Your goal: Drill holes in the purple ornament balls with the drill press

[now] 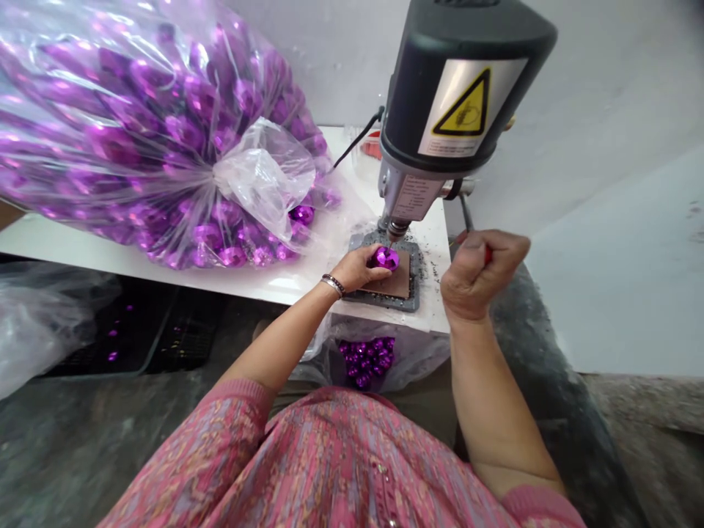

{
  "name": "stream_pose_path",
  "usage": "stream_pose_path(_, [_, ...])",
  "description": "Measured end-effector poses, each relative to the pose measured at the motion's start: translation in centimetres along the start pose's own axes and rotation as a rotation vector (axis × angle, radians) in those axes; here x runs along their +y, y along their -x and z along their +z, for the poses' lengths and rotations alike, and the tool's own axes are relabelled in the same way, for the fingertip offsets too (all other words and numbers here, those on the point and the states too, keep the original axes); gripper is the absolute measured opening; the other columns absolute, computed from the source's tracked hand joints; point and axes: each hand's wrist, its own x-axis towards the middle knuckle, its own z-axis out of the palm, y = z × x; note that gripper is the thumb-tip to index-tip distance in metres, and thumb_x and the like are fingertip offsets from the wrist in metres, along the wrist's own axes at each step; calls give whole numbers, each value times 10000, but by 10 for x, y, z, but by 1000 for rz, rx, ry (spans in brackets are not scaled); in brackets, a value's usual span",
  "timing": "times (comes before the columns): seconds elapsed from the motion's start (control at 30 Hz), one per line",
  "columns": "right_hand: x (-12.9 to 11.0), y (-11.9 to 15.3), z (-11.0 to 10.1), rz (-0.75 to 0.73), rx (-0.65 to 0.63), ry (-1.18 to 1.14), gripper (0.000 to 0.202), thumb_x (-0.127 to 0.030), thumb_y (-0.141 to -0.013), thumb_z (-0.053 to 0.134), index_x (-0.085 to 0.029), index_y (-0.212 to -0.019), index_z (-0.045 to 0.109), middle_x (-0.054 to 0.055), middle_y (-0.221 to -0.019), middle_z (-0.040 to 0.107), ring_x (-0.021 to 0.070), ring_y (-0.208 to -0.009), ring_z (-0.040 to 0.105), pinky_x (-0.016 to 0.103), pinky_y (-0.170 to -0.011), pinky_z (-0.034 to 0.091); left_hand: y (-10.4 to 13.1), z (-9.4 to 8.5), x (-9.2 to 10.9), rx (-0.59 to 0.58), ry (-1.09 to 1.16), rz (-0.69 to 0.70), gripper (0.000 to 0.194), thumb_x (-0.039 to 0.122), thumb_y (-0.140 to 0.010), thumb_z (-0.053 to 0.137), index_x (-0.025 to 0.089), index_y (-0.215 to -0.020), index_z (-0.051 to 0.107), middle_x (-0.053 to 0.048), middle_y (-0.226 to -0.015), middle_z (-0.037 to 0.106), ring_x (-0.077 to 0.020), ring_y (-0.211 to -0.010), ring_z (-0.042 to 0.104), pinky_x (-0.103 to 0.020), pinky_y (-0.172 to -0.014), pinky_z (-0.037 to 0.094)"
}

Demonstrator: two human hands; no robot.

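My left hand [358,270] is closed round a shiny purple faceted ball [387,258], holding it over a brown board [397,279] on the drill press's grey base [413,297]. Right above the ball is the bit and chuck of the drill press [468,88]; whether the bit touches the ball I cannot tell. At the right of the machine, my right hand [477,273] is wrapped in a fist round the drill press lever, whose red grip [488,254] shows between the fingers.
A large tied clear bag [165,147] of purple balls fills the left of the white table [275,284]. Below the front edge hangs an open plastic bag with purple balls [367,359]. Dark shavings lie round the base. A black cable [360,138] runs behind.
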Motion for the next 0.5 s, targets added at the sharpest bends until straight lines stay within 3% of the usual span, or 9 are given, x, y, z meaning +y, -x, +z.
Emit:
stream_pose_path(0.1, [-5, -11, 3, 22, 28, -17, 355, -481, -982, 425, -168, -815, 440, -12, -720, 482, 39, -685, 498, 231, -688, 446, 1, 0, 2, 0, 13, -17, 402, 275, -780, 813, 178, -1156, 711, -10, -1025, 746, -189, -940, 664, -283, -882, 510])
stream_pose_path(0.2, [-14, -45, 8, 74, 52, -14, 360, -460, -997, 414, -152, -811, 412, -32, -715, 430, 4, -650, 428, 201, -687, 402, 1, 1, 0, 14, 26, -25, 486, 267, -765, 821, 169, -1226, 700, -20, -1052, 756, -191, -947, 674, -287, -892, 521])
stream_pose_path(0.33, [-26, -90, 14, 256, -58, -50, 275, -331, -976, 458, -142, -792, 383, -50, -722, 418, -26, -630, 366, 180, -671, 346, 9, 0, -7, -1, 56, 46, 584, 230, -732, 816, 176, -1296, 677, -49, -1164, 751, -216, -1042, 691, -324, -953, 550])
stream_pose_path(0.43, [-33, -97, 13, 327, -61, -82, 240, -257, -952, 460, -138, -769, 360, -57, -704, 383, -33, -642, 344, 178, -674, 315, 25, -10, -12, -77, -5, 185, 727, 205, -644, 878, 172, -1342, 677, -131, -1397, 685, -280, -1257, 648, -363, -1042, 546])
stream_pose_path(0.5, [-37, -94, 11, 323, -44, -88, 237, -253, -950, 447, -134, -765, 361, -58, -711, 376, -42, -643, 346, 181, -674, 312, 36, -25, -13, -107, -59, 220, 820, 249, -648, 909, 177, -1422, 649, -173, -1525, 608, -281, -1249, 654, -364, -1027, 560])
